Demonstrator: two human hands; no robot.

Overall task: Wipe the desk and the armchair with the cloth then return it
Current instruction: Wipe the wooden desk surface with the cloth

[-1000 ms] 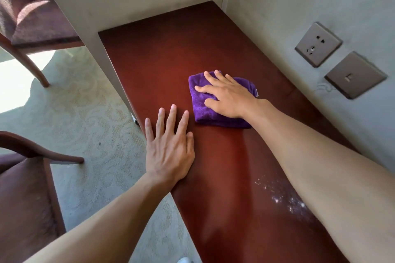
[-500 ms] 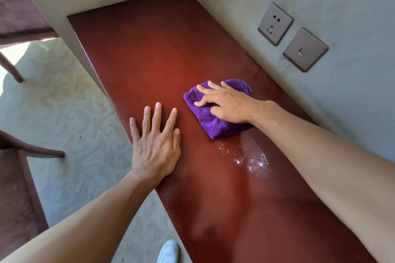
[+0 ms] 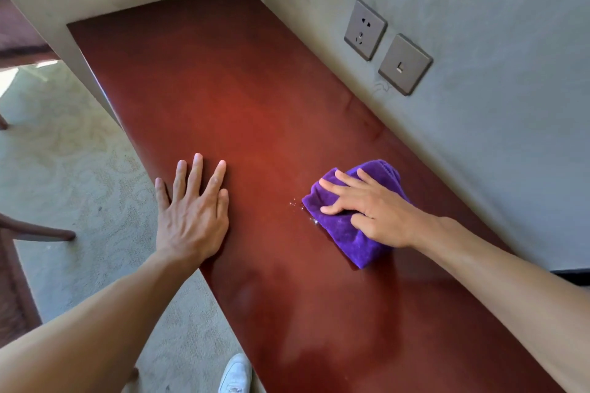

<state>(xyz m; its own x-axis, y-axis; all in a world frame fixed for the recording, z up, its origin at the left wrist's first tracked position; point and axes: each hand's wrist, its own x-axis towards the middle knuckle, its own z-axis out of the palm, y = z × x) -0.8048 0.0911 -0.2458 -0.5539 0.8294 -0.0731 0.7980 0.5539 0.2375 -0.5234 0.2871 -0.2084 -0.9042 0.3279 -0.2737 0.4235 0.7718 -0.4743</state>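
Observation:
A folded purple cloth (image 3: 343, 230) lies on the reddish-brown desk top (image 3: 242, 105), toward the wall side. My right hand (image 3: 373, 210) presses flat on the cloth, fingers spread and pointing left, covering most of it. Tiny glints of water or dust (image 3: 298, 204) show on the wood just left of the cloth. Resting palm-down on the desk's left edge is my left hand (image 3: 193, 210), fingers apart, holding nothing. The armchair's wooden arm (image 3: 41, 233) and seat show at the far left.
A grey wall (image 3: 479, 105) runs along the desk's right side with a socket (image 3: 365, 30) and a switch plate (image 3: 404, 64). Pale patterned carpet (image 3: 79, 169) lies left of the desk. A white shoe (image 3: 235, 373) is at the bottom.
My right hand has slid the cloth toward me along the desk, onto the speckled patch. The view shifted back along the desk; my left hand stays flat on the edge.

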